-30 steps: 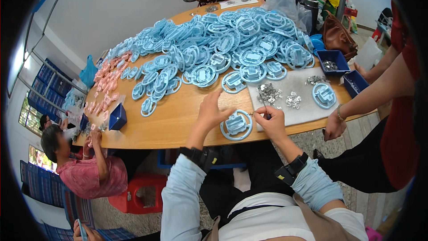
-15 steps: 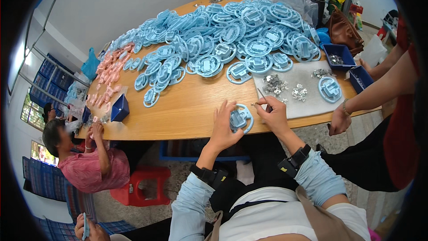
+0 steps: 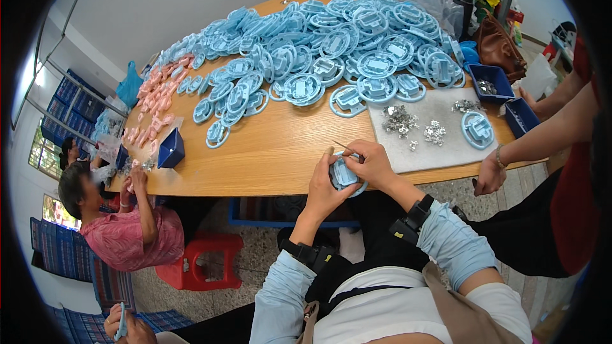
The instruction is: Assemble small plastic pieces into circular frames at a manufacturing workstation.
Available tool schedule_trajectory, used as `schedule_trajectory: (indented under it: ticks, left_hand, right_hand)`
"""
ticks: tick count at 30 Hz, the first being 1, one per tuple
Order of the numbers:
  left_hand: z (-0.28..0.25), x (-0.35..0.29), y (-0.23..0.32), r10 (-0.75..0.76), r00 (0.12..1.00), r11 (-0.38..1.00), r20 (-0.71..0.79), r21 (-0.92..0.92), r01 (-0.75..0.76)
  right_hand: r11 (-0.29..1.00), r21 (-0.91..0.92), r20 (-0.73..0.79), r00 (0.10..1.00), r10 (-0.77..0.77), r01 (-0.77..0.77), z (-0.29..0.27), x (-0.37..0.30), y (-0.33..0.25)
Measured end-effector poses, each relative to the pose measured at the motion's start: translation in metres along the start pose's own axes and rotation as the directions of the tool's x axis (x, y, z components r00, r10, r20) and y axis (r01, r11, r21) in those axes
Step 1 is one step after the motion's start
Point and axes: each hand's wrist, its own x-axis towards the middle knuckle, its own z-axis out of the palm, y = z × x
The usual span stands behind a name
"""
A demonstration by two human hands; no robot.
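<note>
Our left hand (image 3: pixel 324 186) clamps the blue disc (image 3: pixel 345 174) by the near edge of the tabletop (image 3: pixel 274 167), seemingly to steady it; our right hand (image 3: pixel 371 162) pinches a slim tool (image 3: pixel 342 146) above, contact unclear.

Bare wood of the table (image 3: pixel 268 162) is stretching across the centre of the frame, giving a lane between the dark blue bin (image 3: pixel 171 150) at left and the left hand (image 3: pixel 324 188). At upper centre, a heaped pile of blue rings (image 3: pixel 335 43) is barring the way across. The right hand (image 3: pixel 371 164) is standing just beside the white mat (image 3: pixel 446 157); metal pieces (image 3: pixel 400 121) are crowding the mat's left half, while its near strip is lying bare. At right, a co-worker's forearm (image 3: pixel 551 121) is hemming the passage.
</note>
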Motion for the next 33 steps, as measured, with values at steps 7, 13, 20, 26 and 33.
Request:
schedule_trajectory:
  ticks: [7, 13, 20, 26, 33]
  left_hand:
    - [-0.001, 0.001, 0.000, 0.040, 0.999, 0.997, 0.016, -0.067, -0.039]
    - [-0.006, 0.001, 0.004, 0.047, 0.998, 0.996, 0.042, -0.077, -0.043]
    - [-0.008, 0.005, 0.003, 0.222, 0.975, 0.974, 0.025, 0.041, -0.223]
    - [-0.009, -0.001, -0.003, 0.248, 0.968, 0.958, 0.042, 0.138, -0.251]
    - [-0.009, 0.006, 0.001, 0.276, 0.959, 0.947, 0.061, 0.154, -0.282]
  right_hand:
    - [0.956, -0.200, -0.060, 0.971, -0.230, 0.214, 0.003, -0.010, 0.010]
    - [0.872, -0.387, 0.127, 0.954, -0.270, 0.298, -0.003, -0.009, -0.003]
    - [0.881, -0.393, 0.071, 0.964, -0.256, 0.263, 0.000, -0.011, -0.006]
    - [0.886, -0.436, 0.105, 0.986, -0.128, 0.161, 0.003, -0.015, -0.010]
    - [0.985, -0.133, 0.031, 0.993, 0.116, -0.111, -0.005, -0.007, 0.007]
